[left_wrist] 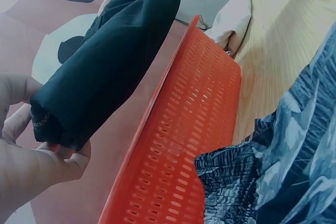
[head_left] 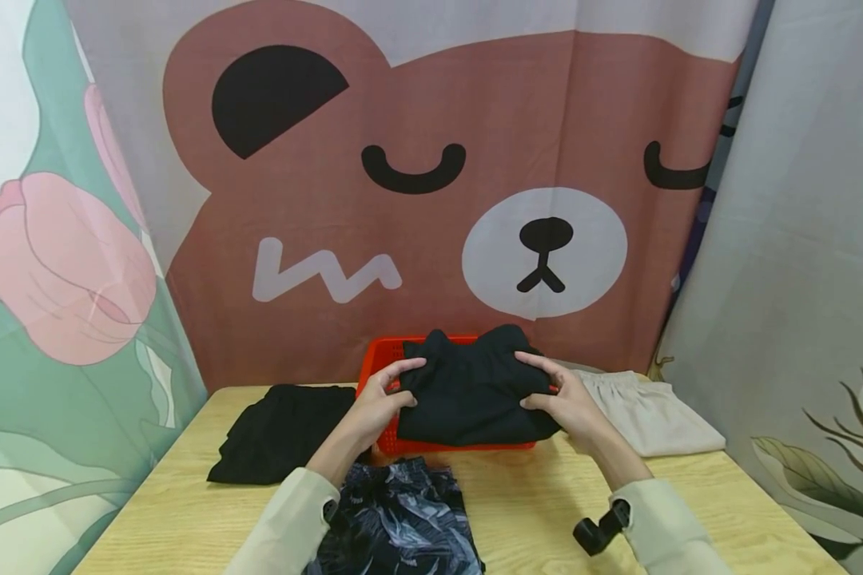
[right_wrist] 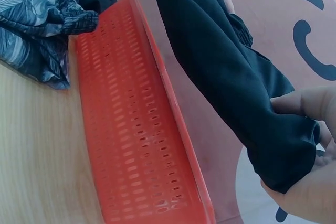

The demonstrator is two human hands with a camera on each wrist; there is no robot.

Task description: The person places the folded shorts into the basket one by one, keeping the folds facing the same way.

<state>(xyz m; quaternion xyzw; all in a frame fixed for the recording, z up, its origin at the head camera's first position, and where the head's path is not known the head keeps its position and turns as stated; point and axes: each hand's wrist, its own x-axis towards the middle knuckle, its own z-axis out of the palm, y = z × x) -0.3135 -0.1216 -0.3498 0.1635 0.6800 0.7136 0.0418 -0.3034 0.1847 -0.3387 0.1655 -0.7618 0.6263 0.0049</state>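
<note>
A folded dark garment is held up in front of and over a red plastic basket, hiding much of it in the head view. My left hand grips the garment's left end, thumb and fingers on opposite sides of the roll in the left wrist view. At the other end, my right hand pinches the cloth between thumb and fingers. Both wrist views show the garment above the basket's perforated side, clear of its rim.
On the wooden table, a folded black garment lies left of the basket. A dark leaf-patterned garment with gathered edges lies in front, and a cream garment with a gathered waistband lies to the right. A bear-print curtain hangs behind.
</note>
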